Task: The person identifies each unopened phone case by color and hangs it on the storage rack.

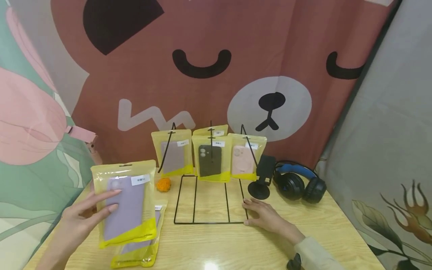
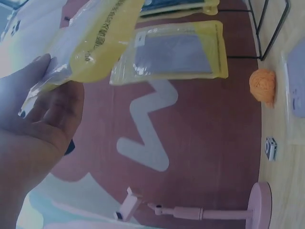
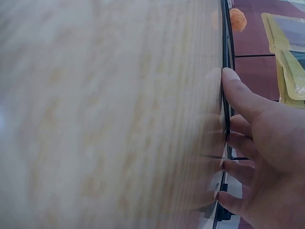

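My left hand (image 1: 77,221) pinches a yellow-edged clear pouch (image 1: 126,210) holding a lilac phone case, raised at the left with its white label near the top. Beneath it, another pouch (image 1: 135,259) with a lilac case lies on the table. The black wire display rack (image 1: 209,223) carries pouches on its hooks: a lilac case (image 1: 173,157) at left, a black case (image 1: 210,165) in the middle with another pouch behind, and a pink case (image 1: 243,161) at right. My right hand (image 1: 268,217) rests at the rack base's right side, fingers and thumb spread, fingertips touching down.
An orange ball (image 1: 163,185) sits left of the rack. At its right stand a black phone stand (image 1: 263,180) and blue-black headphones (image 1: 300,182). A pink stand (image 2: 214,213) is at the back left. A bear-print curtain (image 1: 209,93) hangs behind the table (image 1: 270,251).
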Demonstrator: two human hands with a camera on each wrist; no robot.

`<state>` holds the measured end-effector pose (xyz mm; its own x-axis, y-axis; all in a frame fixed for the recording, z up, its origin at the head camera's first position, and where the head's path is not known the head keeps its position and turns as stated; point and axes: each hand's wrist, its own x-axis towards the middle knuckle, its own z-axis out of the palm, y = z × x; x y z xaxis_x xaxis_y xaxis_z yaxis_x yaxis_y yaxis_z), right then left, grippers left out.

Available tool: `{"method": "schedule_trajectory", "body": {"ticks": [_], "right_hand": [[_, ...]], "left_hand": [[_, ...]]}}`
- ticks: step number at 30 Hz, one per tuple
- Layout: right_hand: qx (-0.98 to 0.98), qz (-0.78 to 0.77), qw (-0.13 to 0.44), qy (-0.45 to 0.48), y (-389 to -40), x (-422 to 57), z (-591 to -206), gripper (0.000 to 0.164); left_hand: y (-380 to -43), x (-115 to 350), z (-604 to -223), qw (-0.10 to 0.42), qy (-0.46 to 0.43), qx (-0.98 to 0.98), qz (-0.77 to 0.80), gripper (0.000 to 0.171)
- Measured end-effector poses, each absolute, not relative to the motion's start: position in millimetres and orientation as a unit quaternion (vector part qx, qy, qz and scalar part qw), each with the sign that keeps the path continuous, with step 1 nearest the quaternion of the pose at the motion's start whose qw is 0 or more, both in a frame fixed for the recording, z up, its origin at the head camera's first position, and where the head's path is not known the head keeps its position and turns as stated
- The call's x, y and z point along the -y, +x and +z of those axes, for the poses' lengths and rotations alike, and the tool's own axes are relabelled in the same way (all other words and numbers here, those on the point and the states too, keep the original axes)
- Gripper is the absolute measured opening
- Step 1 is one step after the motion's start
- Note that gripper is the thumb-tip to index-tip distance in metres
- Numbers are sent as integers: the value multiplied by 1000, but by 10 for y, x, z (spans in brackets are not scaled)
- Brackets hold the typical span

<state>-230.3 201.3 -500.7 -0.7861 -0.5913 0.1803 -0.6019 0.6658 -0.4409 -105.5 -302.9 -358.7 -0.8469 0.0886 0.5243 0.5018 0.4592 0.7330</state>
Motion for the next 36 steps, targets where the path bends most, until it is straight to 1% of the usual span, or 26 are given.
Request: {"method": "schedule_trajectory", "body": {"ticks": [2,5,11,15,28,36], "right_hand": [[914,243,10,324,-2306,-2014,-5013,65],[916,241,13,321,-2311,-2019,-5005,65],[913,242,18,327,-2312,-2024,-5004,64],[915,238,18,326,-2306,-2024,-5034,64],[914,243,12,325,-2295,-2017,-5044,65],[914,243,13,325,-2291,-2001,-5015,64]], "left_hand": [[-1020,3051,-3588,205,-156,816,-517,43],[-984,3044,-3583,187,-160,799,-548,42],[-1050,2919,-3587,155,-270,783,-538,43],[-1135,2843,-3610,145,-298,790,-516,43],[-1274,2707,-3647,118,-272,803,-516,40],[-1309,2715,-3693,126,-237,823,-501,37]]}}
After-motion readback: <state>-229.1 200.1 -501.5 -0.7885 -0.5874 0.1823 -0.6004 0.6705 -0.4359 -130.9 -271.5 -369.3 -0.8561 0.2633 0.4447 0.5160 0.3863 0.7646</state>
